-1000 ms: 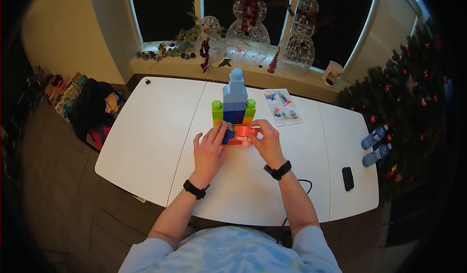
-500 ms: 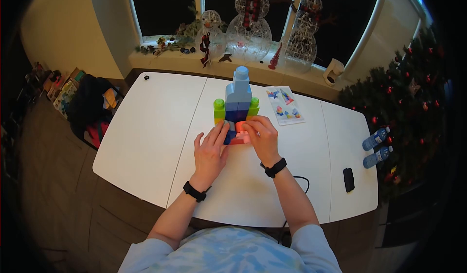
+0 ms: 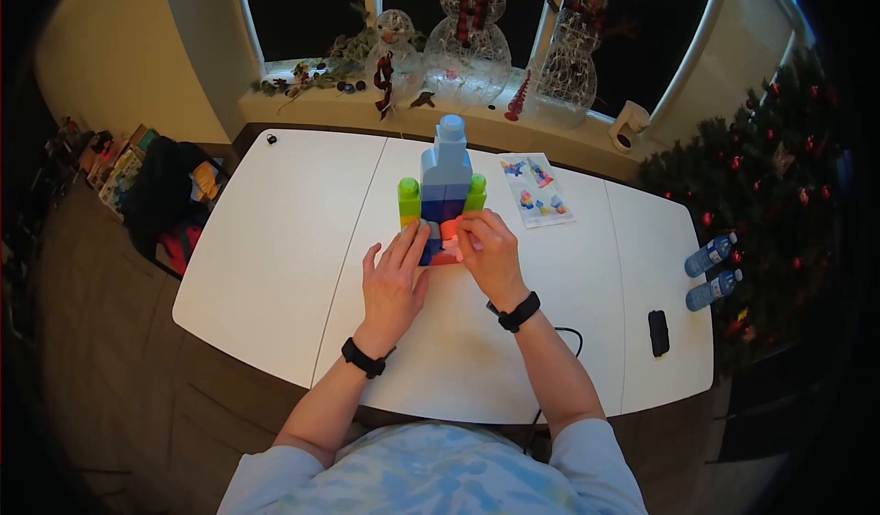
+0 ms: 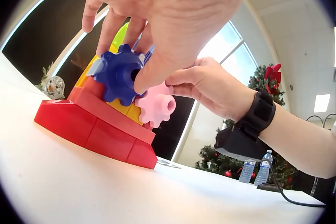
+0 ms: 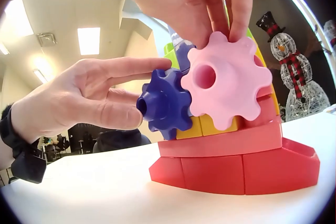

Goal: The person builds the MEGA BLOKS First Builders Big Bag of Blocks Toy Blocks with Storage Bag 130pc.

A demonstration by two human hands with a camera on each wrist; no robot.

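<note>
A stacked toy-block tower (image 3: pixel 446 171) stands on the table, with red blocks (image 5: pixel 236 174) at its foot and yellow ones above. On its front, a dark blue gear (image 4: pixel 118 75) and a pink gear (image 5: pixel 231 82) sit side by side, their teeth close together. My left hand (image 3: pixel 392 281) grips the blue gear, thumb by its hub and fingers along its upper side. With its fingertips at the top edge, my right hand (image 3: pixel 492 258) pinches the pink gear. Behind the hands, light green posts (image 3: pixel 409 201) flank the light blue blocks (image 3: pixel 446 162).
A printed picture sheet (image 3: pixel 538 190) lies right of the tower on the white table (image 3: pixel 266 258). Two water bottles (image 3: pixel 711 256) and a dark case (image 3: pixel 658 333) are near the right edge. A black cable (image 3: pixel 570 333) runs beside the right wrist. Wire snowmen (image 3: pixel 469 43) stand beyond the table.
My right hand has shifted slightly left and its fingers have moved from beside the coral block onto the pink gear. The left hand has stayed at the blue gear.
</note>
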